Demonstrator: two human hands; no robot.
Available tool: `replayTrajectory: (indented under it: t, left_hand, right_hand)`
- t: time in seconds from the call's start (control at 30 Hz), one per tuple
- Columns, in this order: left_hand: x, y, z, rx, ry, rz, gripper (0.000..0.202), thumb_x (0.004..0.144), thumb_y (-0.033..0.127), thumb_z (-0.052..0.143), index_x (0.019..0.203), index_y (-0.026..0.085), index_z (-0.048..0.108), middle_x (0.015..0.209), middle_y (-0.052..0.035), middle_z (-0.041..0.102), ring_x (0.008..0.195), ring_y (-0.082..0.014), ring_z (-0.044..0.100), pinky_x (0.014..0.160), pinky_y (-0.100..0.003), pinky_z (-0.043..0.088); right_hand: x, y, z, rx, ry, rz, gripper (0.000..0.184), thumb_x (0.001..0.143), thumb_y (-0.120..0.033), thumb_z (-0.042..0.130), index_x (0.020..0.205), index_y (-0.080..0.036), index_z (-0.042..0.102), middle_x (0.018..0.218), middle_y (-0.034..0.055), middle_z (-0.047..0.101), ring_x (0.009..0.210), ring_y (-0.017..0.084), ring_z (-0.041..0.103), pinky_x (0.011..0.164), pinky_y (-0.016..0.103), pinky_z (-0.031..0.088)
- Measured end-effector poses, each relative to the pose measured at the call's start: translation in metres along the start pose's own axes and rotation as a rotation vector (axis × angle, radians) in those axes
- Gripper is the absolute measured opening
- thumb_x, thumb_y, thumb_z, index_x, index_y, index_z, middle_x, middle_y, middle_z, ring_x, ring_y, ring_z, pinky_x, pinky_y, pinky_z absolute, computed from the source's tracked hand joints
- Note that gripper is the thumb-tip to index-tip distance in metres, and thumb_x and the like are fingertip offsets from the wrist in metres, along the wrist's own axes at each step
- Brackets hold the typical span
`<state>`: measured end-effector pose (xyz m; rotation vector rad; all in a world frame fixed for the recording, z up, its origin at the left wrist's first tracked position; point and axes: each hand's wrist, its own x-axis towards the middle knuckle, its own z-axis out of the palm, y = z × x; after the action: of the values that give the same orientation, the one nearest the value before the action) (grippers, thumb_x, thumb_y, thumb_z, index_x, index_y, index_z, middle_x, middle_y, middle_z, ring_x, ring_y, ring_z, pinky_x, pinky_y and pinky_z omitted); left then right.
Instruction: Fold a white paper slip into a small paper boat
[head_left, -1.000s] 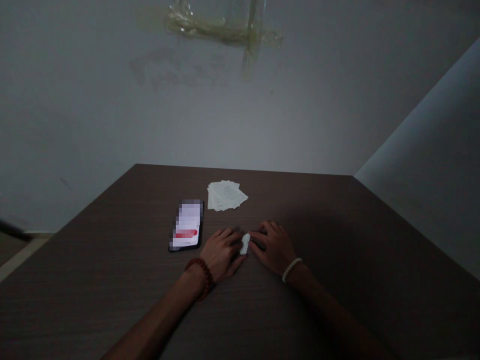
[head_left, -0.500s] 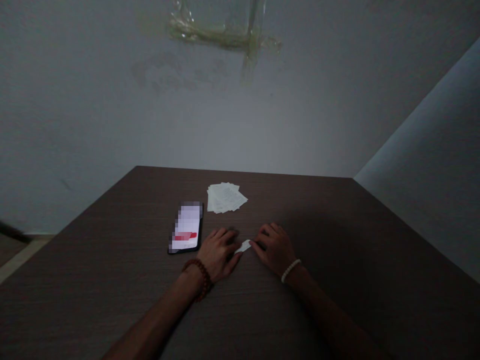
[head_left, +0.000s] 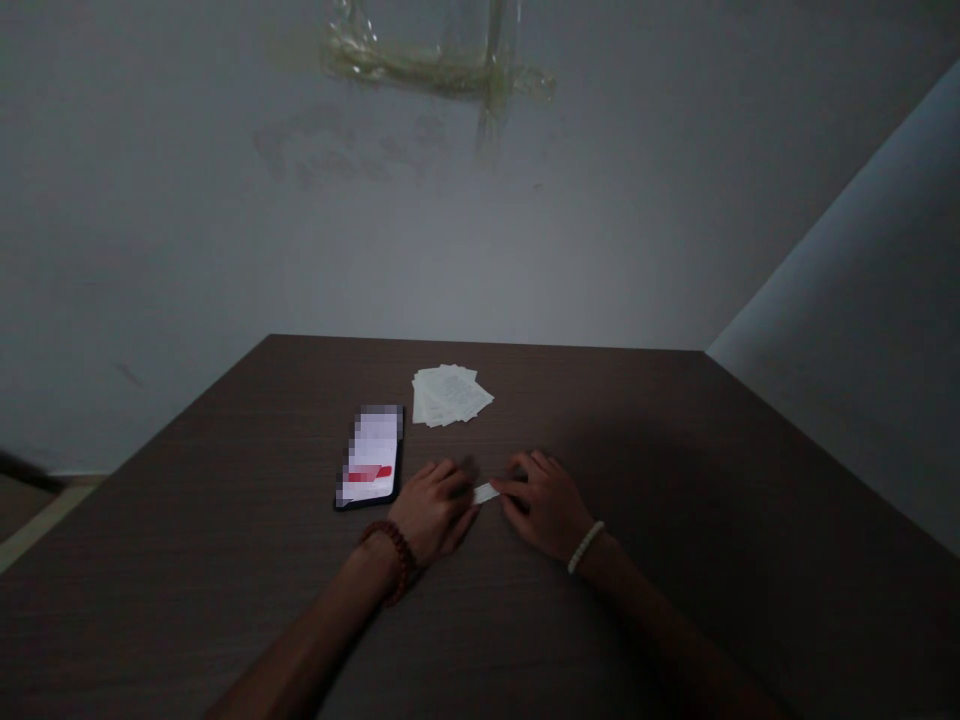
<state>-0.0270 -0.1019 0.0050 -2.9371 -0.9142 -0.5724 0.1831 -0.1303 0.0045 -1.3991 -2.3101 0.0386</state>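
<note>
- The left hand (head_left: 433, 505) is laid knuckles up on the dark wooden table (head_left: 225, 520), with the fingers curled and a red-brown bead bracelet (head_left: 386, 555) worn at the wrist.
- The right hand (head_left: 546, 500) is laid the same way just beside it, with a white bead bracelet (head_left: 585, 546) at the wrist.
- A small white paper slip (head_left: 486, 493) is seen in the narrow gap between the two hands, low against the tabletop, and each end is met by the fingertips of one hand.
- Whether the slip is pinched or only pressed flat cannot be told in the dim light.
- A phone (head_left: 370, 468) with a lit screen is laid flat just to the outer side of the left hand, close to its knuckles.
- A loose stack of white papers (head_left: 450, 394) is fanned out beyond the fingertips of both hands, well apart from them, on the far part of the table.
- Yellowed tape (head_left: 442, 70) is stuck high on the wall beyond the table.
</note>
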Motion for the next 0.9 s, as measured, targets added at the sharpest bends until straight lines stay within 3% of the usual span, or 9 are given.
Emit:
replayTrajectory:
  t: [0.2, 0.47, 0.73, 0.9]
  left_hand:
    - [-0.003, 0.002, -0.004, -0.02, -0.029, 0.092, 0.02, 0.088, 0.022, 0.05, 0.075, 0.017, 0.063, 0.088, -0.0073, 0.062, 0.091, -0.0226, 0.051, 0.078, -0.037, 0.042]
    - [-0.004, 0.004, -0.006, -0.067, -0.067, 0.148, 0.02, 0.089, 0.022, 0.048, 0.079, 0.018, 0.064, 0.095, -0.0056, 0.065, 0.09, -0.0214, 0.053, 0.079, -0.036, 0.044]
    - [-0.004, 0.012, -0.005, 0.013, -0.082, 0.165, 0.02, 0.087, 0.023, 0.048, 0.098, 0.016, 0.063, 0.105, -0.0091, 0.064, 0.095, -0.0239, 0.053, 0.083, -0.04, 0.042]
    - [-0.002, 0.014, -0.006, 0.032, -0.098, 0.189, 0.019, 0.088, 0.023, 0.047, 0.097, 0.017, 0.063, 0.103, -0.0088, 0.065, 0.089, -0.0223, 0.052, 0.079, -0.038, 0.042]
  right_hand:
    - [-0.002, -0.001, -0.001, -0.046, -0.008, 0.01, 0.025, 0.087, -0.027, 0.056, 0.109, -0.03, 0.066, 0.101, 0.0066, 0.056, 0.093, 0.022, 0.048, 0.077, 0.035, 0.035]
    - [0.003, -0.004, 0.003, -0.065, 0.038, 0.085, 0.021, 0.092, -0.036, 0.051, 0.095, -0.029, 0.071, 0.094, 0.0051, 0.057, 0.091, 0.02, 0.047, 0.077, 0.034, 0.034]
    - [0.006, 0.002, 0.008, -0.058, 0.101, 0.15, 0.017, 0.088, -0.036, 0.057, 0.091, -0.028, 0.072, 0.09, 0.0053, 0.056, 0.087, 0.02, 0.047, 0.074, 0.033, 0.035]
    - [0.006, 0.003, 0.01, 0.002, 0.112, 0.177, 0.022, 0.078, -0.043, 0.069, 0.093, -0.028, 0.072, 0.09, 0.0054, 0.056, 0.087, 0.021, 0.048, 0.076, 0.034, 0.037]
